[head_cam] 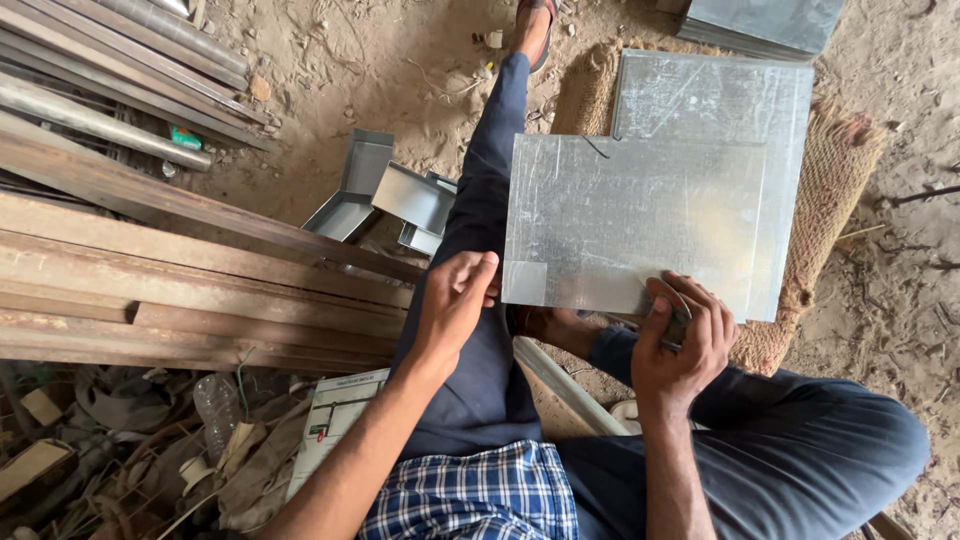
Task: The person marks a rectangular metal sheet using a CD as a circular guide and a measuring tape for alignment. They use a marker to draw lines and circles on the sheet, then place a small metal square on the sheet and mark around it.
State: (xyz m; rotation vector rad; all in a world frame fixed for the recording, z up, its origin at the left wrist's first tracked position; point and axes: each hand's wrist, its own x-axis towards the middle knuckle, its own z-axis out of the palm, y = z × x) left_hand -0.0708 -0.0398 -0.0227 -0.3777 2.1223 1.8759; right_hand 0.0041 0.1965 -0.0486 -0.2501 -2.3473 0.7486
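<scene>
- Two bare hands are working one flat sheet of galvanised metal (pixel 630 220), which is lying across my lap, over the outstretched leg in dark trousers (pixel 480 300)
- I am steadying the sheet's near left corner with the left hand (pixel 455 300); the fingers are curled loosely against the edge, and I cannot tell whether they are pinching it or only touching it
- I am closing the right hand (pixel 685 335) around a small dark tool (pixel 678 325) at the near edge of the sheet, fingers wrapped tight on it; the tool is too hidden to name
- I am judging the sheet as thin, stiff and fairly light, slick on its face and probably sharp along the cut edges, so flat fingers near a corner look the safest hold
- I am seeing a second, larger sheet (pixel 770 110) resting beneath it on a woven sack mat (pixel 840 170)
- I am also noting folded metal channels (pixel 390 195) on the dirt floor and rusty steel bars (pixel 150 260) stacked at my left
</scene>
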